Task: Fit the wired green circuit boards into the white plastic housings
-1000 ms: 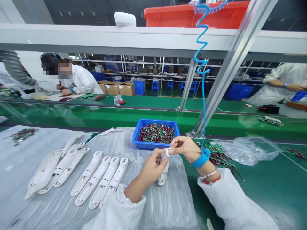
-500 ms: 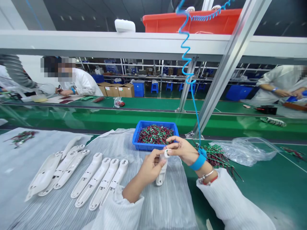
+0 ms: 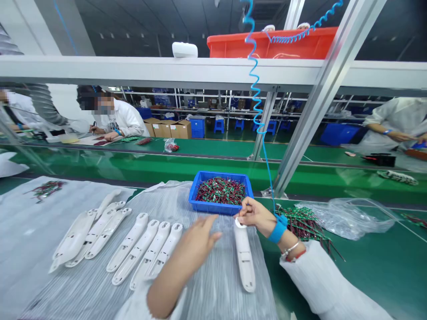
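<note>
My right hand (image 3: pixel 255 218) pinches the rounded top end of a long white plastic housing (image 3: pixel 244 260), which lies lengthwise on a ribbed plastic sheet (image 3: pixel 213 289). My left hand (image 3: pixel 200 242) hovers just left of that housing, fingers apart and holding nothing. Further left, several similar white housings (image 3: pixel 128 242) lie side by side on the sheet. A blue strap (image 3: pixel 277 230) circles my right wrist, with a blue coiled cord (image 3: pixel 256 89) rising from it. A blue tray (image 3: pixel 213 208) of wired green circuit boards stands just beyond my hands.
A loose pile of wired boards (image 3: pixel 302 224) and a clear plastic bag (image 3: pixel 347 220) lie on the green bench at right. An aluminium upright (image 3: pixel 310 111) rises behind them. Beyond a shelf (image 3: pixel 133 69) carrying a red crate (image 3: pixel 267 44), co-workers sit at another bench.
My left hand has let go of the housing and moved left, fingers spreading. The housing now lies lower on the sheet. The whole view has tilted slightly upward.
</note>
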Tool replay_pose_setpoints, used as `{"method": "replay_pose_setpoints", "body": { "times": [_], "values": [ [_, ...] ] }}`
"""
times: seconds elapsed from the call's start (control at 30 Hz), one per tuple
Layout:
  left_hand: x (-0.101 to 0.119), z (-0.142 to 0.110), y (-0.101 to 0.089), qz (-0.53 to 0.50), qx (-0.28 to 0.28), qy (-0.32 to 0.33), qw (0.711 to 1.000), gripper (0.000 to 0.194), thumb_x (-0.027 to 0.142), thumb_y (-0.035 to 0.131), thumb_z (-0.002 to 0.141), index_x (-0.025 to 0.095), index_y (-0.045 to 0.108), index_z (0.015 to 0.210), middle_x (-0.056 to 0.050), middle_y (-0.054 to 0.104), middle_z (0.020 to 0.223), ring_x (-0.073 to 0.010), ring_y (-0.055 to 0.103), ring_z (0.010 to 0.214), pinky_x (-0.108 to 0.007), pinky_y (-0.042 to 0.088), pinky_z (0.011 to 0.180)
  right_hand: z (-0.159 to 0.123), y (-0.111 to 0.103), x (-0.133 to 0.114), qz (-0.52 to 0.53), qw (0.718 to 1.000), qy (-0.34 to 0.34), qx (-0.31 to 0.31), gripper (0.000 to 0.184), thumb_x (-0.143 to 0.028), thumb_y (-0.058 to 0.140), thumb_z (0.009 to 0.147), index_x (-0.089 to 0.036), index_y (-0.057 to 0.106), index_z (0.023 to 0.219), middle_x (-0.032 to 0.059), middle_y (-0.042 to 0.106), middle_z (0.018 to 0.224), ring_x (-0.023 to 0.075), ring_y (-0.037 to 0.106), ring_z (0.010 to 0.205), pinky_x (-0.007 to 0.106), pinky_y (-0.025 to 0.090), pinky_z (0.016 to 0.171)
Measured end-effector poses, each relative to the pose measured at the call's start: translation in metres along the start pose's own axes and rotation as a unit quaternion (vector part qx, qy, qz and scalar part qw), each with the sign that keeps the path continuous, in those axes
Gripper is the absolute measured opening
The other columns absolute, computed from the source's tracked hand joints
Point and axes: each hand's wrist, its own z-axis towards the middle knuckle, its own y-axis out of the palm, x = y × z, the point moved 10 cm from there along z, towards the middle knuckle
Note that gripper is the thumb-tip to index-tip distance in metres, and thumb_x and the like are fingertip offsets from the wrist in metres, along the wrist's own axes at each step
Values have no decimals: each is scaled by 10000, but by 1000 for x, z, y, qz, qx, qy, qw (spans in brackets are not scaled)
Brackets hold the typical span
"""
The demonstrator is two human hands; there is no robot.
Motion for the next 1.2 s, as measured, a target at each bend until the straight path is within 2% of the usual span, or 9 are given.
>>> {"method": "replay_pose_setpoints", "body": {
  "times": [0.1, 0.17, 0.37, 0.5, 0.6, 0.73, 0.83, 0.97, 1.2],
  "values": [
    [-43, -11, -46, 165, 58, -45, 984, 423, 198, 554, 716, 45, 576, 1110, -296, 421, 1350, -478, 183, 1320, -678, 79, 1007, -14, -31, 14, -45, 997, 55, -7, 401, -253, 758, 514, -183, 416, 711, -21, 620, 624, 124, 592, 564, 187, 368, 458],
    [-66, -16, -60, 241, 67, -55, 967, 439, 159, 543, 701, 4, 579, 1110, -307, 394, 1363, -484, 144, 1324, -680, 62, 1010, -29, -59, 22, -77, 994, 76, 4, 355, -247, 733, 532, -181, 418, 684, -5, 626, 602, 107, 548, 509, 173, 306, 426],
    [-85, -24, -51, 324, 50, -17, 945, 405, 188, 442, 788, 42, 565, 1145, -239, 459, 1347, -395, 256, 1325, -600, 118, 1060, -75, -138, 53, -171, 976, 79, 109, 254, -234, 674, 558, -203, 432, 630, -17, 595, 522, 133, 546, 519, 245, 372, 506],
    [-78, -22, -47, 281, 39, -7, 959, 405, 142, 369, 803, 63, 558, 1152, -215, 563, 1249, -388, 340, 1287, -638, 83, 1045, -92, -157, 52, -260, 950, 42, 167, 219, -283, 648, 617, -222, 443, 661, 53, 689, 770, 210, 645, 800, 312, 469, 707],
    [-65, -22, -49, 196, 25, -6, 980, 416, 172, 385, 809, 98, 525, 1194, -195, 511, 1297, -372, 359, 1275, -614, 160, 1040, -88, -141, 18, -457, 873, -8, 170, 146, -309, 583, 710, -215, 473, 685, 58, 688, 786, 203, 652, 726, 308, 482, 663],
    [-36, -23, -43, 26, 8, -19, 999, 475, 281, 469, 809, 197, 426, 1274, -130, 406, 1366, -295, 459, 1187, -471, 351, 985, -46, -89, -33, -639, 757, -52, 126, 237, -382, 510, 817, -187, 547, 687, 37, 629, 604, 184, 596, 576, 274, 414, 547],
    [-15, -21, -15, -133, -21, -54, 989, 617, 298, 555, 765, 221, 329, 1334, -108, 479, 1300, -231, 566, 1018, -375, 428, 902, 6, -39, -49, -650, 752, -88, 60, 202, -373, 554, 817, -183, 620, 794, 42, 666, 748, 172, 620, 714, 254, 432, 635],
    [4, -26, 40, -326, -81, -134, 932, 450, 287, 639, 692, 161, 555, 1116, -64, 666, 923, -192, 616, 801, -294, 470, 745, 66, 16, -38, -672, 733, -99, -18, 195, -315, 598, 815, -142, 629, 898, 54, 648, 935, 164, 600, 898, 310, 456, 817],
    [2, -59, 78, -520, -80, -278, 803, 322, 292, 635, 739, 205, 483, 1008, -3, 551, 859, -197, 644, 868, -327, 527, 745, 78, 21, -32, -694, 716, -69, 19, 212, -298, 516, 882, -113, 600, 943, 57, 623, 968, 153, 597, 895, 365, 486, 821]
  ]
}}
